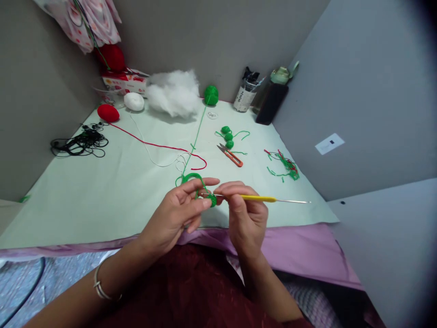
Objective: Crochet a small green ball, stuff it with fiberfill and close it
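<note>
Between thumb and fingers, my left hand (182,205) pinches a small green crochet piece (212,200), with green yarn (195,176) looped over the fingers. My right hand (247,212) grips a crochet hook (257,198) by its yellow handle. The hook's tip meets the green piece, and its other metal end points right. From my left hand the green strand runs back to a green yarn ball (211,95) by the rear wall. Beyond my hands lie orange-handled thread snips (231,156) and several small green crocheted balls (228,136) with loose tails.
White stuffing (174,93), a white yarn ball (134,101) and a red yarn ball (108,113) sit back left, near a black cord tangle (83,142). A pen jar (244,95), a bottle (281,75) and a black phone-like slab (272,102) stand back right. Yarn scraps (288,167) lie right.
</note>
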{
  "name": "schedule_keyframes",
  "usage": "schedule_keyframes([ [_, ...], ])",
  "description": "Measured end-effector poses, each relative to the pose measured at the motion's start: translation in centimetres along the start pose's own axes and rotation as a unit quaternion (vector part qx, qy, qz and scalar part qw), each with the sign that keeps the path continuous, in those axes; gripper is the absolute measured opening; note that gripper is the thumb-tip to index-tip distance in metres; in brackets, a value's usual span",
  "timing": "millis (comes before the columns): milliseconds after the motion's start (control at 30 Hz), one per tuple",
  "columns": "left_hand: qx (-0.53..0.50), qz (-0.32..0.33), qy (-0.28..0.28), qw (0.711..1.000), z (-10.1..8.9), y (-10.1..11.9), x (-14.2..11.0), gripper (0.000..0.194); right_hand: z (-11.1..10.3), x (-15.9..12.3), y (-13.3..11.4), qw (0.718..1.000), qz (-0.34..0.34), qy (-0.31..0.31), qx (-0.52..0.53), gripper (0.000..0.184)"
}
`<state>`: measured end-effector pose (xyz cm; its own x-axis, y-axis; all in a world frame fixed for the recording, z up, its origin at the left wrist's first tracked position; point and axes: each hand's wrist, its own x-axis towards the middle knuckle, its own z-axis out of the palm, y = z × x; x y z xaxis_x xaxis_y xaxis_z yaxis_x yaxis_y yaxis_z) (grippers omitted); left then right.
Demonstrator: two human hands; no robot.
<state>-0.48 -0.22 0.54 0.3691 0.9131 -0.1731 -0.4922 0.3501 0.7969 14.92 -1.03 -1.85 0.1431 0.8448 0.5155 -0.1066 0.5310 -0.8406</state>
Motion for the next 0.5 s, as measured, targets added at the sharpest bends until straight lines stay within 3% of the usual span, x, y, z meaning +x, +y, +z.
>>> schedule_keyframes([
  [133,0.019,0.035,0.023,0.999,0.3,-0.5,0.0,0.036,0.1,-0.2,0.2,0.999,-0.004,-0.012,-0.04,0.018],
  [267,-0.004,-0.008,0.009,1.0,0.1,0.0,0.0,0.052,-0.3,-0.3,0.1,1.0,0.009,-0.017,-0.025,0.017],
  [400,-0.053,-0.075,-0.033,0.995,-0.5,0.4,0.0,0.04,-0.9,0.2,0.2,0.995,0.079,0.022,0.052,0.019],
  [500,-0.047,-0.056,-0.037,0.997,-0.5,0.1,0.0,0.035,-1.1,0.6,0.3,0.99,0.107,0.014,0.095,0.02],
])
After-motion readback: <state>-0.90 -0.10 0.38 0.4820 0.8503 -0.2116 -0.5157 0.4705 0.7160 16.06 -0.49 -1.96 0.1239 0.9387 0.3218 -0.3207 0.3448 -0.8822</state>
